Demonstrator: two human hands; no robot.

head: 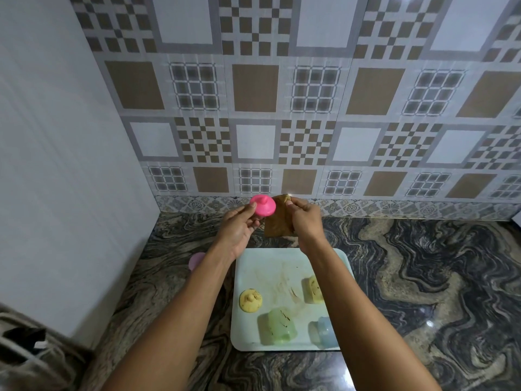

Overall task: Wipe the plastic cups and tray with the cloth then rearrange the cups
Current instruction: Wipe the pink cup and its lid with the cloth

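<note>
Head view: above the counter (pixel 408 277), near its back edge, the left hand (pixel 239 230) pinches a pink cup (pixel 262 208) in its grip while the right hand (pixel 306 218) grips a brown cloth (pixel 277 224). On the stained tray (pixel 270 266) at the front edge lie yellow, green and blue cups. No writing is legible.

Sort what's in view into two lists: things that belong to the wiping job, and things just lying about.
Belongs to the job:
- pink cup, held in the left hand
- brown cloth, held in the right hand
- pale tray, smeared brown
- yellow cups, green cup, blue cup on the tray
- lilac cup on the counter

Lying about:
- dark object at far left, unclear
</note>
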